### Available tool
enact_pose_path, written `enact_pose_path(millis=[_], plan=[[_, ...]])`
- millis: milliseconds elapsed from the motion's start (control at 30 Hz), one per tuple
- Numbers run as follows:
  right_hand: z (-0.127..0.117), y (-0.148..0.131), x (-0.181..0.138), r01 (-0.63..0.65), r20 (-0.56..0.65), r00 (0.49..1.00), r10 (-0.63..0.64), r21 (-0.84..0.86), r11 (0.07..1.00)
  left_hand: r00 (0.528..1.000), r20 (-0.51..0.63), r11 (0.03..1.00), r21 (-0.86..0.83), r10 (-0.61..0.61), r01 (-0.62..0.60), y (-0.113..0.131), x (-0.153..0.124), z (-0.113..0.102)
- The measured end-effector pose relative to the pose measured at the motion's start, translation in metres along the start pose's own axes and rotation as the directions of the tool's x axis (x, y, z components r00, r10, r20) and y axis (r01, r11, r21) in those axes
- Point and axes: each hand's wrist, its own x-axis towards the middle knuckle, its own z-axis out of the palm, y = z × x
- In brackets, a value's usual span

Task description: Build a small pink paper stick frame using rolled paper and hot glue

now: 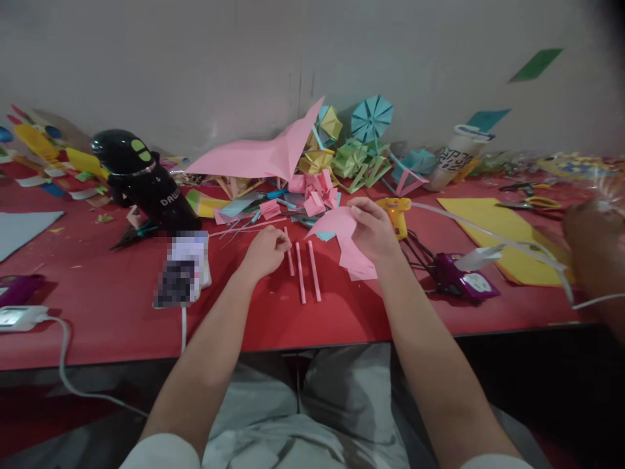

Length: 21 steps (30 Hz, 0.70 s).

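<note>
My left hand (267, 253) is closed, its fingertips curled against a short pink rolled-paper stick (291, 262) above the red table. To the right of that stick lie two longer pink paper sticks (301, 273), roughly side by side. My right hand (374, 229) pinches a sheet of pink paper (336, 223) with a curved edge; part of it is hidden behind the fingers. More pink paper pieces (359, 264) lie under the right hand. Just beyond that hand is a yellow glue gun (398, 215).
A black bottle (153, 185) and a phone (183, 270) stand to the left. Folded paper shapes (359, 156) and scraps line the wall. On the right are a purple power socket (466, 280), cables, yellow sheets (517, 251), scissors (534, 204) and another person's hand (593, 234).
</note>
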Motion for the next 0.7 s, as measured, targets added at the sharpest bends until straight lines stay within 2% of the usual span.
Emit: enact_pose_path(millis=[133,233,300,433,600,700], plan=[[0.003,-0.0004,-0.0003,-0.032,0.011,0.999,0.031,0.083,0.996,0.991,-0.116,0.967,-0.251,-0.065,0.034,0.0039,0.0038,-0.0005],[0.0038,0.001,-0.0002,-0.049,0.02,0.999,0.048,0.092,0.995,0.981,-0.137,0.876,-0.479,-0.135,0.054,0.0063,0.0052,-0.0025],[0.0037,0.0021,0.0,-0.052,0.028,0.998,0.05,0.075,0.996,0.975,-0.174,0.827,-0.562,-0.141,0.019,0.006,0.0056,-0.004],[0.0033,0.0035,0.0003,-0.059,0.014,0.998,0.058,0.052,0.997,0.963,-0.22,0.774,-0.633,-0.153,-0.022,0.0035,0.0064,-0.0046],[0.0035,0.0035,0.0003,-0.06,0.008,0.998,0.06,0.026,0.998,0.955,-0.193,0.708,-0.705,-0.225,0.024,0.0045,0.0082,-0.0039],[0.0036,0.0032,0.0003,-0.057,0.004,0.998,0.057,-0.036,0.998,0.944,-0.218,0.72,-0.694,-0.249,0.03,0.0054,0.0081,-0.0074]])
